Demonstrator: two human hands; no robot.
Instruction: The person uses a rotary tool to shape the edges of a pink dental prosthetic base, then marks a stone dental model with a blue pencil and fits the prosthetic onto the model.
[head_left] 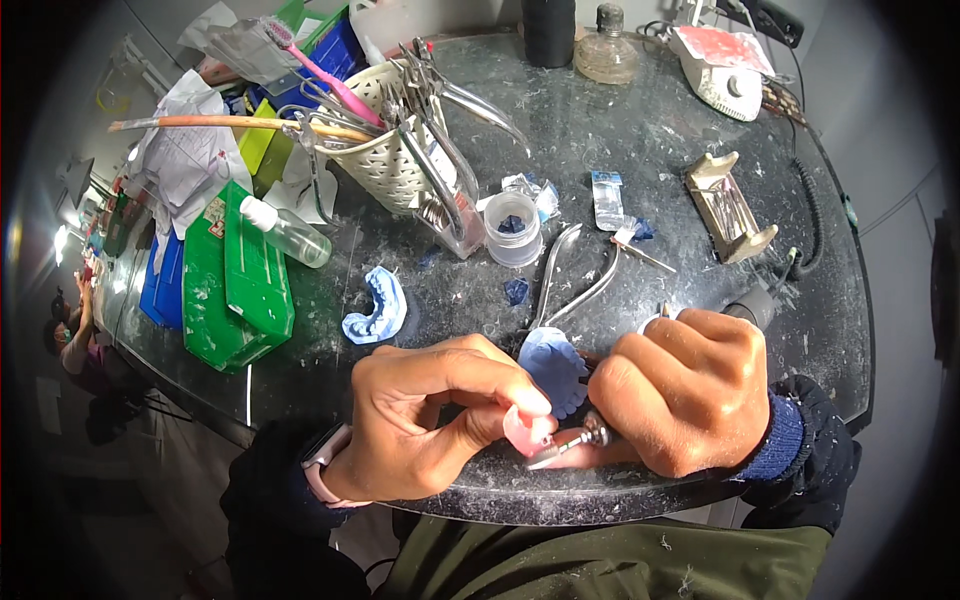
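Observation:
My left hand [440, 415] pinches a small pink dental plate [522, 434] with a whitish part at its edge, between thumb and fingertips. My right hand [690, 395] is closed round a rotary handpiece [598, 428], mostly hidden by the fingers. A small disc [545, 457] at its tip is against or very near the pink plate; contact is hard to tell. Just behind the fingertips lies a blue dental cast [553, 368], partly covered by my hands. Beyond it are wire-bending pliers [547, 275] with spread handles. A second blue cast [376, 310] sits left of them.
A white perforated basket [385, 165] of tools stands at the back left. Beside it are a green box [225, 300] and a spray bottle [290, 232]. A clear plastic jar [514, 243] stands mid-table. At right are a tool rest [725, 210] and a coiled cord [810, 190].

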